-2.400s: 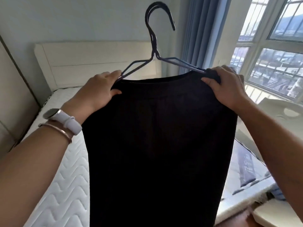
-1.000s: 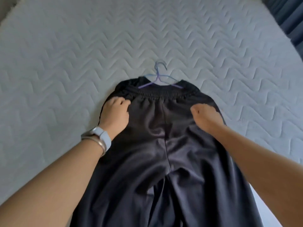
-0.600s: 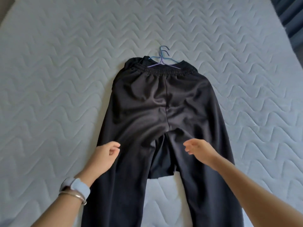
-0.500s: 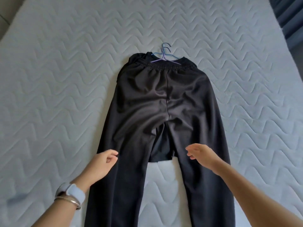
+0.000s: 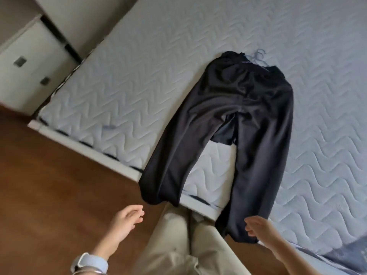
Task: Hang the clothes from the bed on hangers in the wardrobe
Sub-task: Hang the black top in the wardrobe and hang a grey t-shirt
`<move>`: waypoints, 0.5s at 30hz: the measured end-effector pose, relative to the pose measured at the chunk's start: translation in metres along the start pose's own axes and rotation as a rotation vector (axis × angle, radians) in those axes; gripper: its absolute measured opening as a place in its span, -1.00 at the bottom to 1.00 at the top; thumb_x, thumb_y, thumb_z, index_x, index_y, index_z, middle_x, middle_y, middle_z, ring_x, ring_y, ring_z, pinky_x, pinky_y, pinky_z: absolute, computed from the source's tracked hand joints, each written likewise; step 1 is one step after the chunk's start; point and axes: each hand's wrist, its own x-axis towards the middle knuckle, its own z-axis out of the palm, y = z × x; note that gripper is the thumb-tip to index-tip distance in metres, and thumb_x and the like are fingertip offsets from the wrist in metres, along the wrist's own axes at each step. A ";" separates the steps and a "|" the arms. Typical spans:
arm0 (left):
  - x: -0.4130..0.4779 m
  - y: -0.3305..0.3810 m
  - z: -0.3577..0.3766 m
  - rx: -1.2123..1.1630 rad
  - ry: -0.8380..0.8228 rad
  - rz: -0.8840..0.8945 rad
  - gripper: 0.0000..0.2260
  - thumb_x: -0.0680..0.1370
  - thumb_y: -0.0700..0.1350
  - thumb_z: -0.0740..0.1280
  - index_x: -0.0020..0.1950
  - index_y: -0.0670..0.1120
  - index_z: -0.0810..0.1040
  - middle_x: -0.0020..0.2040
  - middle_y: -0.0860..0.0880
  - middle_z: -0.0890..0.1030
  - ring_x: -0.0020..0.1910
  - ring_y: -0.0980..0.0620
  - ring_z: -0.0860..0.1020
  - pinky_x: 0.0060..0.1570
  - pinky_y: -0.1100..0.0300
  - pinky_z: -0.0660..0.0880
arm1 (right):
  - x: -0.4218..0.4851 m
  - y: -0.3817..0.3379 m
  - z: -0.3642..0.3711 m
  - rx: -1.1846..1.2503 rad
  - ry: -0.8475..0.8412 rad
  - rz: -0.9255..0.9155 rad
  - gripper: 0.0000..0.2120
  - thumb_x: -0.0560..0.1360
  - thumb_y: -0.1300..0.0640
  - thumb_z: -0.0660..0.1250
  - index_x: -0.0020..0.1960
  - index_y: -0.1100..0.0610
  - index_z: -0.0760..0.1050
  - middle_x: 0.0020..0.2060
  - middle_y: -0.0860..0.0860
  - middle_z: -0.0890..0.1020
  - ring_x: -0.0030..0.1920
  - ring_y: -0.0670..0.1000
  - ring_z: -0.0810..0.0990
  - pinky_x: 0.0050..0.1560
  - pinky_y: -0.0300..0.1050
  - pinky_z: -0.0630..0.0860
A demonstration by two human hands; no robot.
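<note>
Black trousers (image 5: 248, 108) lie flat on the white quilted mattress (image 5: 139, 76), waistband at the far end with a light blue wire hanger (image 5: 257, 58) poking out of it. Both trouser legs hang over the bed's near edge. My left hand (image 5: 126, 220) hovers over the floor below the left leg's hem, fingers loosely curled, holding nothing. My right hand (image 5: 258, 228) is beside the right leg's hem, fingers relaxed; whether it touches the cloth I cannot tell.
A brown wooden floor (image 5: 49, 185) runs along the bed's near side. A white cabinet with two dark handles (image 5: 29, 68) stands at the upper left beside the bed. My beige trouser legs (image 5: 178, 245) are at the bottom centre.
The trousers with the hanger went from held up in the air to lying on the mattress. My hands slid down from the waistband to the hems, and the view swung left.
</note>
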 end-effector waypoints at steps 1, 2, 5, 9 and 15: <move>-0.011 -0.020 0.004 -0.095 0.025 -0.038 -0.90 0.57 -0.20 0.23 0.01 -0.09 0.52 -0.06 -0.08 0.59 -0.03 -0.07 0.55 -0.16 0.26 0.37 | -0.011 0.007 0.011 -0.003 -0.022 0.016 -0.86 0.55 0.33 0.19 -0.04 0.28 0.52 -0.35 0.10 0.56 -0.35 0.04 0.53 -0.39 -0.26 0.46; -0.020 -0.042 0.007 -0.166 0.049 -0.074 -0.94 0.55 -0.20 0.26 -0.03 -0.10 0.53 -0.09 -0.10 0.59 -0.03 -0.09 0.54 -0.18 0.25 0.35 | -0.020 0.012 0.020 -0.008 -0.047 0.039 -0.86 0.55 0.31 0.19 -0.10 0.24 0.51 -0.31 0.10 0.57 -0.33 0.02 0.52 -0.36 -0.23 0.44; -0.037 -0.103 0.006 -0.346 0.124 -0.183 -0.91 0.49 -0.24 0.34 -0.03 -0.23 0.56 -0.19 -0.16 0.58 -0.17 -0.10 0.52 -0.25 0.21 0.34 | -0.033 0.002 0.034 -0.029 -0.246 0.155 -0.77 0.51 0.31 0.26 -0.32 0.20 0.47 -0.44 0.14 0.56 -0.48 0.00 0.53 -0.49 -0.30 0.42; -0.051 -0.160 -0.016 -0.523 0.198 -0.325 -0.77 0.56 -0.15 0.25 0.13 -0.24 0.52 0.02 -0.19 0.60 -0.01 -0.14 0.54 -0.02 0.05 0.43 | -0.027 -0.015 0.057 -0.182 -0.272 0.084 -0.80 0.31 0.53 0.38 -0.43 0.38 0.46 -0.70 0.14 0.46 -0.73 0.03 0.44 -0.73 -0.36 0.30; -0.049 -0.213 -0.082 -0.734 0.308 -0.354 -0.82 0.57 -0.09 0.22 0.12 -0.14 0.48 0.06 -0.11 0.57 0.05 -0.08 0.52 0.04 0.08 0.37 | -0.027 -0.084 0.148 -0.358 -0.135 -0.065 -0.92 0.36 0.42 0.40 -0.26 0.31 0.51 -0.50 0.16 0.51 -0.48 0.03 0.44 -0.66 -0.36 0.33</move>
